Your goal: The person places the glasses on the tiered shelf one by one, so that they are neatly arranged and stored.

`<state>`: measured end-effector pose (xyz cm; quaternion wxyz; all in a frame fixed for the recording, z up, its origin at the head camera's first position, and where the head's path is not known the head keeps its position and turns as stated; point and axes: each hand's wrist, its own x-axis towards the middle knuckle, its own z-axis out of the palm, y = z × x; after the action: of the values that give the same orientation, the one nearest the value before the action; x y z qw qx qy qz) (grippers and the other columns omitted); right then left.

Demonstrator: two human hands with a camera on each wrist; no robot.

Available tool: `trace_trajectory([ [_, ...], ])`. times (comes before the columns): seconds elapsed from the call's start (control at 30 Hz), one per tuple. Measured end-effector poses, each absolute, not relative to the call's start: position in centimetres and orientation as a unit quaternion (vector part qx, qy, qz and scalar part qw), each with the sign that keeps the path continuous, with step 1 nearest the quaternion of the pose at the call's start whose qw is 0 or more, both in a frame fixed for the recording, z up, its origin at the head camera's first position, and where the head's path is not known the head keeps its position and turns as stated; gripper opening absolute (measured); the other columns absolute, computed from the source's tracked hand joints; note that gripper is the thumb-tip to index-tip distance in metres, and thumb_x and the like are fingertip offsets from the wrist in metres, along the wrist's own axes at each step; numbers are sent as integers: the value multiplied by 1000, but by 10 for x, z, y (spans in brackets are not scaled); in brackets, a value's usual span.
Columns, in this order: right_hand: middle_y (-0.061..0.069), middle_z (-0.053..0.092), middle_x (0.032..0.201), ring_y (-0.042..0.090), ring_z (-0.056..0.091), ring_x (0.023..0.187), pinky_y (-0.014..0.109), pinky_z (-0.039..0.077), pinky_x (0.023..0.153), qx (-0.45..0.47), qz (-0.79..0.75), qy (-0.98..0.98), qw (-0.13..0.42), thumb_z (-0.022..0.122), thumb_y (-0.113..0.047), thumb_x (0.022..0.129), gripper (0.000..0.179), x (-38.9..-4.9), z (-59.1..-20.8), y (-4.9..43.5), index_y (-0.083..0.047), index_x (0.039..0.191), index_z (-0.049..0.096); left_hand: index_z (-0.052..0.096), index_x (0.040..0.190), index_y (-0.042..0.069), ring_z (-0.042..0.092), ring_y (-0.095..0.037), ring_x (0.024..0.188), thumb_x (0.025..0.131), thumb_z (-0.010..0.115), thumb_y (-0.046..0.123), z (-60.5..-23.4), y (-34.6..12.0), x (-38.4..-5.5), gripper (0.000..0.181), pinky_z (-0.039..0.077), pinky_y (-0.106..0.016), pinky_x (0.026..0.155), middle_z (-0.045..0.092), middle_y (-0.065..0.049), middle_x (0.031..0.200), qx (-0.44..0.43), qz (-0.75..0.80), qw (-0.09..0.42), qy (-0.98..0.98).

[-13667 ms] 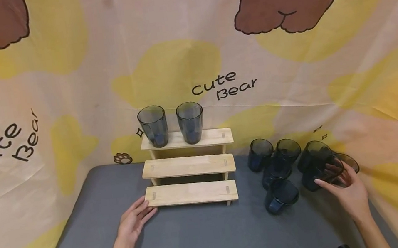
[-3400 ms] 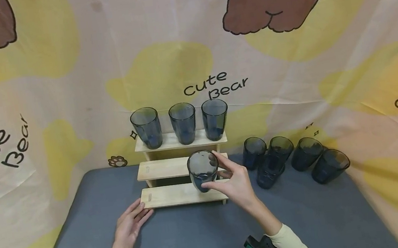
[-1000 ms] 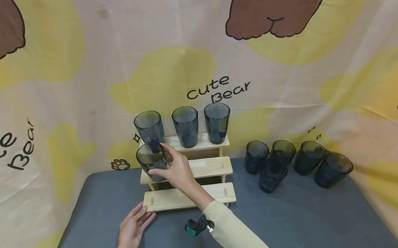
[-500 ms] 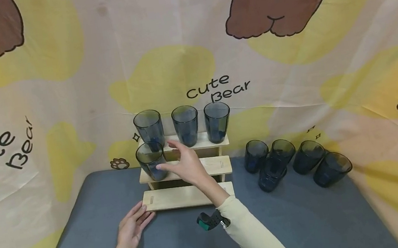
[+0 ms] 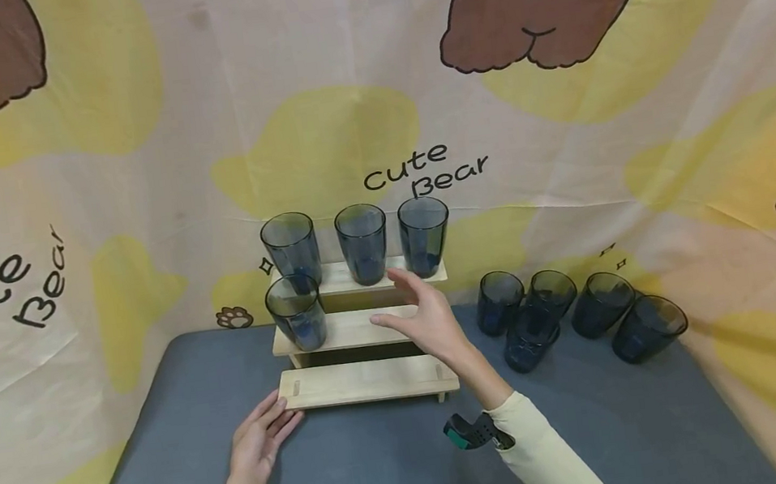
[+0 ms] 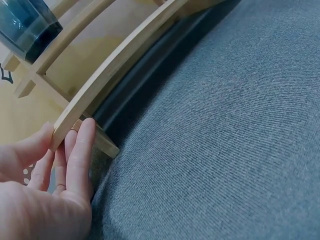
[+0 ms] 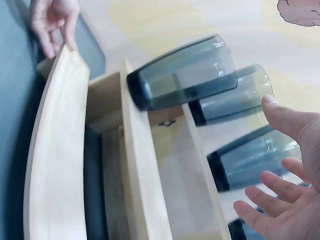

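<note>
A three-step wooden rack stands on the grey table. My left hand holds the left end of its lowest board; in the left wrist view the thumb lies against the board's edge and the fingers reach underneath. One blue-grey drinking glass stands upright at the left of the middle step. Three similar glasses line the top step. My right hand hovers in front of the middle step's right part, thumb and fingers spread with nothing between them, apart from the glasses in the right wrist view.
Right of the rack, several more dark glasses stand or lean close together on the table, the rightmost glass tilted. A printed cloth hangs behind and at both sides.
Over the earlier frames, a third glass came onto the top step and one onto the middle step. My right hand has just let go of the latter and moved right. My left hand stays put.
</note>
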<state>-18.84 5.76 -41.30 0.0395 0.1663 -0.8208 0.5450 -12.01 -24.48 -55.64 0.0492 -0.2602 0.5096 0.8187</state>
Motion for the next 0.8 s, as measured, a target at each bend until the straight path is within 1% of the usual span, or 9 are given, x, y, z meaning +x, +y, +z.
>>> trace_trajectory([
  [0.13, 5, 49, 146, 23, 46, 134, 44, 44, 111, 169, 532, -828, 55, 81, -29, 83, 74, -184, -419, 77, -11, 146, 46, 30, 152, -1, 69, -15, 89, 98, 59, 4, -558, -244, -121, 62, 57, -37, 95, 66, 4, 95, -260, 820, 50, 508],
  [0.23, 7, 48, 146, 25, 46, 133, 44, 43, 112, 167, 525, -832, 70, 81, -27, 83, 74, -180, -423, 90, -8, 145, 46, 30, 151, -1, 70, -15, 89, 98, 58, 4, -558, -244, -121, 60, 57, -38, 96, 66, 3, 96, -255, 820, 48, 510],
  [0.4, 8, 50, 145, 26, 47, 132, 47, 42, 112, 143, 543, -823, 83, 82, -23, 82, 73, -174, -428, 107, -6, 144, 47, 29, 152, -1, 69, -15, 89, 99, 57, 4, -558, -246, -121, 60, 56, -38, 96, 65, 3, 96, -254, 822, 52, 507],
  [0.57, 10, 50, 144, 27, 47, 132, 45, 42, 112, 126, 558, -816, 79, 81, -25, 83, 71, -171, -428, 117, -7, 143, 48, 29, 151, -1, 67, -15, 87, 99, 57, 3, -557, -251, -120, 59, 57, -38, 96, 64, 1, 95, -260, 822, 50, 504],
  [0.7, 8, 50, 144, 27, 45, 134, 46, 39, 114, 95, 539, -832, 92, 80, -29, 83, 70, -169, -429, 131, -10, 143, 49, 30, 151, -1, 68, -16, 90, 98, 59, 4, -558, -250, -122, 60, 56, -38, 96, 66, 3, 97, -247, 821, 55, 512],
  [0.8, 10, 49, 145, 28, 42, 136, 48, 35, 116, 73, 520, -845, 99, 80, -30, 84, 71, -169, -432, 146, -11, 143, 48, 33, 149, -2, 69, -17, 90, 97, 59, 3, -560, -248, -123, 58, 57, -38, 96, 66, 3, 97, -247, 820, 51, 514],
])
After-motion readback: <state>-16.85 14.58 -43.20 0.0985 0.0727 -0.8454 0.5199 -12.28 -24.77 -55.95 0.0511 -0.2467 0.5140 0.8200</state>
